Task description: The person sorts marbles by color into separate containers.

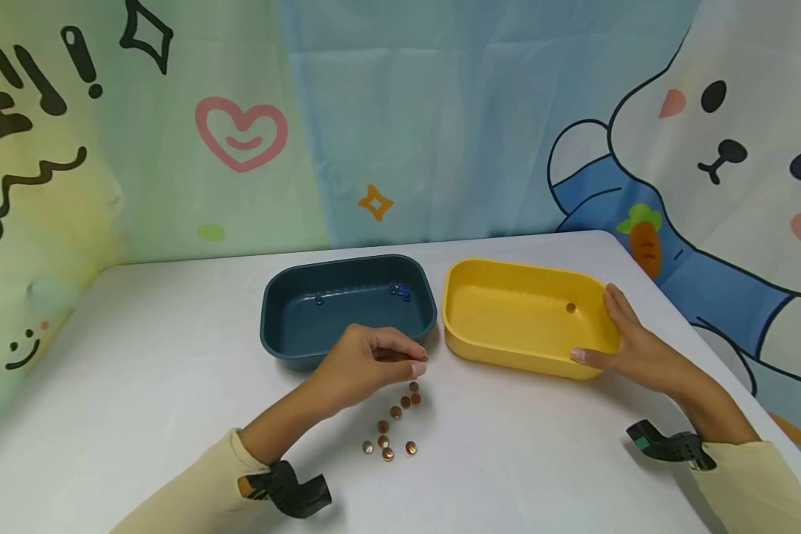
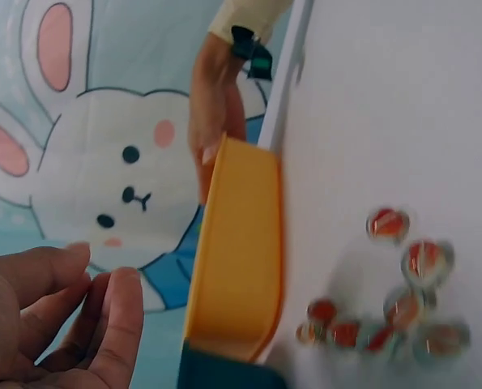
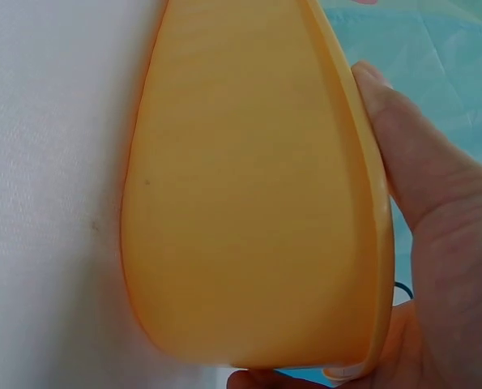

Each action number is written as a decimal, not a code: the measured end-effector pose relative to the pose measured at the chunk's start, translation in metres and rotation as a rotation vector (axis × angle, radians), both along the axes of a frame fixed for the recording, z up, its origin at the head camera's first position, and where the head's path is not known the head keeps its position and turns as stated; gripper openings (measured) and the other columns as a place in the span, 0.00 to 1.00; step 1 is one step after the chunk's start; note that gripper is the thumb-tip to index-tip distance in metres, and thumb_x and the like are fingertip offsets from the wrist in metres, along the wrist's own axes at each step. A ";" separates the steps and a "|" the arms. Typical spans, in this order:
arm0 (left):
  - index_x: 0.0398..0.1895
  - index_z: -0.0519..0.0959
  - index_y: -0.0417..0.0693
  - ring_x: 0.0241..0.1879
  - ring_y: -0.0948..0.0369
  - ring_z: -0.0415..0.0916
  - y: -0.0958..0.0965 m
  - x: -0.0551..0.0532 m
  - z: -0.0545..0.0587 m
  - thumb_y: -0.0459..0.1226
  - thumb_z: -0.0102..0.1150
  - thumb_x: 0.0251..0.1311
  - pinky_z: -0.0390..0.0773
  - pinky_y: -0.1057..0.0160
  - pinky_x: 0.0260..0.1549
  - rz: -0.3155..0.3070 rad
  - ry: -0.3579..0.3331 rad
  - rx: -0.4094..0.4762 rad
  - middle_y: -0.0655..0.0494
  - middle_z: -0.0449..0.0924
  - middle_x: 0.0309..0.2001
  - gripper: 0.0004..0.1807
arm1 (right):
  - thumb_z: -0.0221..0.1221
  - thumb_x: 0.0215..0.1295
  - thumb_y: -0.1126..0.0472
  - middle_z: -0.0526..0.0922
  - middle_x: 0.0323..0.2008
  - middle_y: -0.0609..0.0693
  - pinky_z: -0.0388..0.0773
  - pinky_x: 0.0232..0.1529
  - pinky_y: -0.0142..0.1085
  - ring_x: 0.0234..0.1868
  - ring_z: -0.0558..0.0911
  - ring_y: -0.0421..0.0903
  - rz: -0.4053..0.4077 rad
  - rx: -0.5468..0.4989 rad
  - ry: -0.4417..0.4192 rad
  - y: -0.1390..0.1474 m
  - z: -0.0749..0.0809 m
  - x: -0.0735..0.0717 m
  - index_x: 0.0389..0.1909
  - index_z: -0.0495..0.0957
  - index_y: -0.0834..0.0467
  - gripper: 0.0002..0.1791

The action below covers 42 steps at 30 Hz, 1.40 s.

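My left hand (image 1: 372, 363) is over the table in front of the navy bin, its fingers bent and the thumb near them. In the left wrist view a gap shows between the fingertips (image 2: 125, 284), with nothing visible in it. Several clear marbles with red-orange swirls (image 1: 396, 412) lie loose on the white cloth below this hand. My right hand (image 1: 630, 348) grips the right end of the yellow bin (image 1: 507, 360), thumb at the front rim and fingers round the far side. One brownish marble (image 1: 570, 307) lies inside the yellow bin.
The navy bin (image 1: 294, 348) stands left of the yellow one, with several blue marbles (image 1: 400, 291) inside. A white cloth (image 1: 173, 371) covers the table. Behind it hangs a printed curtain (image 1: 440, 133). Each wrist wears a black camera mount (image 1: 297, 489).
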State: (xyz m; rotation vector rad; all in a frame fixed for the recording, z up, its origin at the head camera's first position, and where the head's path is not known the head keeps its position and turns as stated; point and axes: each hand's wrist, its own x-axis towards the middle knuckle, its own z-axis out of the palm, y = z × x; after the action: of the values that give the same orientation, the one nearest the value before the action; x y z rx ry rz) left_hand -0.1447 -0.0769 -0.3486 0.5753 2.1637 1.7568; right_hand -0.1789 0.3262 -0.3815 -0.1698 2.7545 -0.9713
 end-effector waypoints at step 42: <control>0.37 0.89 0.48 0.46 0.64 0.81 -0.064 0.058 -0.062 0.32 0.70 0.52 0.78 0.67 0.45 0.077 0.097 -0.186 0.63 0.86 0.39 0.08 | 0.67 0.58 0.45 0.17 0.74 0.54 0.43 0.59 0.71 0.72 0.30 0.67 -0.010 -0.016 0.021 -0.001 -0.001 0.003 0.74 0.23 0.59 0.66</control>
State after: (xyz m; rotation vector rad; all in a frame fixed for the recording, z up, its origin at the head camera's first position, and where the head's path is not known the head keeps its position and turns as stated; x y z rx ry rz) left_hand -0.0872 -0.1407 -0.4109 0.5474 2.4130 1.5713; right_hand -0.1756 0.3255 -0.3821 -0.1704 2.7702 -0.9999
